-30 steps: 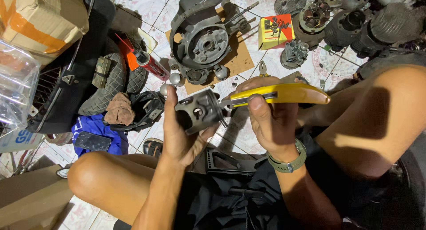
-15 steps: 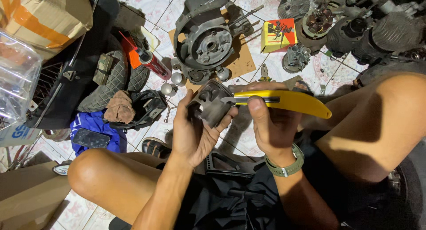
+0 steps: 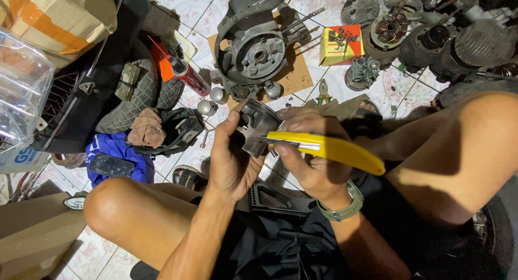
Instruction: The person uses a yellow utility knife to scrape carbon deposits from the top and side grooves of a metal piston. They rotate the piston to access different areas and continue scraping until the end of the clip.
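Harsh overhead light fell on the tiled floor (image 3: pixel 178 4), shadows pooled lower right, frame edges bowed, focus stayed mostly sharp.

Grey metal piston (image 3: pixel 258 123) held tilted, yellow-handled knife (image 3: pixel 329 149) blade against it.

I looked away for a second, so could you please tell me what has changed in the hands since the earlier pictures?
The left hand has turned the grey metal part over between its fingers, so a rounder side now shows. The right hand keeps its grip on the yellow-handled tool, its tip at the part. The engine casing on the floor stayed put.
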